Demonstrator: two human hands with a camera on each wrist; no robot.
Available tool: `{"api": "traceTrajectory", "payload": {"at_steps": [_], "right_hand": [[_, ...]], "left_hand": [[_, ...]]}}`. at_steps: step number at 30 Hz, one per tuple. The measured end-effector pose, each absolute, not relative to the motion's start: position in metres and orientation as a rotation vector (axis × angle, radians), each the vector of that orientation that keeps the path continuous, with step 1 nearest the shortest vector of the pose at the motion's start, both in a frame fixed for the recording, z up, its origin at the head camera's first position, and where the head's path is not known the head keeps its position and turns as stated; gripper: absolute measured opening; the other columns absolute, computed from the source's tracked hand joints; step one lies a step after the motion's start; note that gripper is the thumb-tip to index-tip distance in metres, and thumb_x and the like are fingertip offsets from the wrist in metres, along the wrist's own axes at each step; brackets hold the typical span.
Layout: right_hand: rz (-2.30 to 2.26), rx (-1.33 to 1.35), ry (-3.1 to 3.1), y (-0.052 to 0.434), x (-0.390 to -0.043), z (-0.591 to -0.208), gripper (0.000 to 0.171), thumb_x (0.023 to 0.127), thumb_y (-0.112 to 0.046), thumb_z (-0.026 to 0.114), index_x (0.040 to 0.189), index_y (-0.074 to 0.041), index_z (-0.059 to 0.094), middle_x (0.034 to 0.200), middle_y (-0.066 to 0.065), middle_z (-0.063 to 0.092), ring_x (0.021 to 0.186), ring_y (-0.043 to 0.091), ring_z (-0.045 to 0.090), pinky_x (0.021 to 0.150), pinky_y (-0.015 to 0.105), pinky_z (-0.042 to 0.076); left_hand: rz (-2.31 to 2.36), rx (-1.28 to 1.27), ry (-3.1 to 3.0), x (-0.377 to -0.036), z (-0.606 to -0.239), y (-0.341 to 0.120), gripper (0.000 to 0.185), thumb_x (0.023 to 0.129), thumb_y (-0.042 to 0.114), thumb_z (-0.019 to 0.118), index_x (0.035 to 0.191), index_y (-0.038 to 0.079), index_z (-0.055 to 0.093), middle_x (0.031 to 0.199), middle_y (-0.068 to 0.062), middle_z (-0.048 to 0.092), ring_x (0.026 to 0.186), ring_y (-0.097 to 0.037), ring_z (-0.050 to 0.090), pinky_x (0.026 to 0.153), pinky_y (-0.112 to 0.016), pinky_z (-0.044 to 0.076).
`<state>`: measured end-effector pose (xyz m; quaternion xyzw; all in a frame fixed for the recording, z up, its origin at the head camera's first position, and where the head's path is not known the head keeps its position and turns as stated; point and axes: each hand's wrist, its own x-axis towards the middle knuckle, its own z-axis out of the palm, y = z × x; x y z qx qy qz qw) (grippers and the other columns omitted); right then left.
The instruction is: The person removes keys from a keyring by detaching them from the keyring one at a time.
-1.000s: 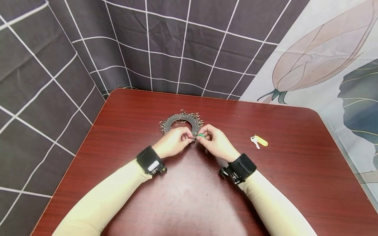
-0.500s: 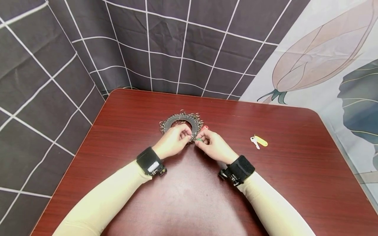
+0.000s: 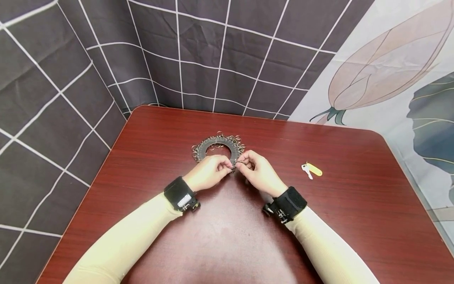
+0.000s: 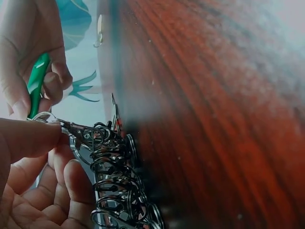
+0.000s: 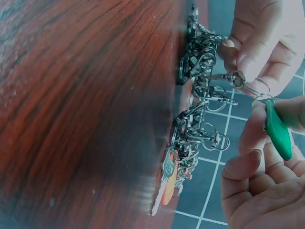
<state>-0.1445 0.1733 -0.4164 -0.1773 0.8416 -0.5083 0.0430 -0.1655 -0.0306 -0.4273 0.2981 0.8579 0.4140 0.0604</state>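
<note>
Pinching one metal fitting [image 4: 78, 131] between thumb and forefinger of the left hand [image 3: 207, 172], at the near right edge of the grey ring-shaped plate [image 3: 202, 150]; curling the remaining fingers loosely. Grasping one green key tag [image 5: 278, 131] with the right hand [image 3: 261, 173], by thumb and bent fingers. Spanning the narrow gap between left thumb and green key tag with a thin metal ring [image 5: 258, 91]. Holding both hands nearly tip to tip, neither spread wide.

Lying flat on the red-brown counter [image 3: 230, 236], beyond the wrists and near the centre of the head view: one ring-shaped plate. Bearing numerous metal rings and links [image 4: 114, 167] around its rim, overlapping too densely for counting. Resting beside this cluster in the right wrist view: one key [image 5: 162, 185] and one orange-red tag [image 5: 170, 185], touching. Lying well apart, to the right of the right hand: one yellow key tag [image 3: 315, 169] and one silver key [image 3: 307, 171], side by side. Wearing two black wrist straps [image 3: 176, 191], one per arm. Totalling in view: two hands, one plate, three tags, two keys.
</note>
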Motion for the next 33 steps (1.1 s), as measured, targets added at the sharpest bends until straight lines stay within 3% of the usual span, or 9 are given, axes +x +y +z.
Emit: {"api": "traceTrajectory", "payload": {"at_steps": [6,16,24,33], "right_hand": [[-1.552,-0.526,2.568,0.171,-0.141,-0.406,0.011,0.094,-0.005,0.061,0.103,0.001,0.059,0.083,0.015,0.062,0.057,0.04,0.057,0.047,0.027,0.047],[-1.472,-0.524,2.472,0.176,-0.143,-0.417,0.009,0.092,-0.005,0.063,0.098,-0.001,0.059,0.077,0.023,0.063,0.055,0.045,0.058,0.046,0.03,0.048],[-1.465,-0.531,2.505,0.176,-0.142,-0.417,0.007,0.091,-0.007,0.064,0.096,-0.007,0.058,0.071,0.007,0.061,0.051,0.033,0.06,0.047,0.032,0.05],[-1.47,-0.562,2.54,0.178,-0.144,-0.418,0.008,0.09,-0.004,0.063,0.095,-0.007,0.057,0.072,0.011,0.062,0.051,0.032,0.06,0.047,0.032,0.051]], "left_hand": [[1.286,0.895,2.607,-0.167,-0.428,-0.032,0.003,0.09,0.008,0.064,0.093,0.008,0.064,0.079,0.004,0.06,0.073,-0.008,0.058,0.068,-0.023,0.05],[1.36,0.798,2.648,-0.165,-0.425,-0.031,0.005,0.091,0.01,0.062,0.095,0.01,0.059,0.081,0.003,0.059,0.075,-0.01,0.058,0.07,-0.026,0.049],[1.42,0.844,2.564,-0.164,-0.422,-0.033,0.004,0.089,0.006,0.06,0.092,0.009,0.06,0.077,0.001,0.06,0.071,-0.013,0.059,0.065,-0.026,0.05],[1.391,0.867,2.54,-0.163,-0.423,-0.033,0.004,0.091,0.01,0.061,0.091,0.006,0.061,0.071,0.002,0.058,0.064,-0.013,0.057,0.058,-0.026,0.048]]}}
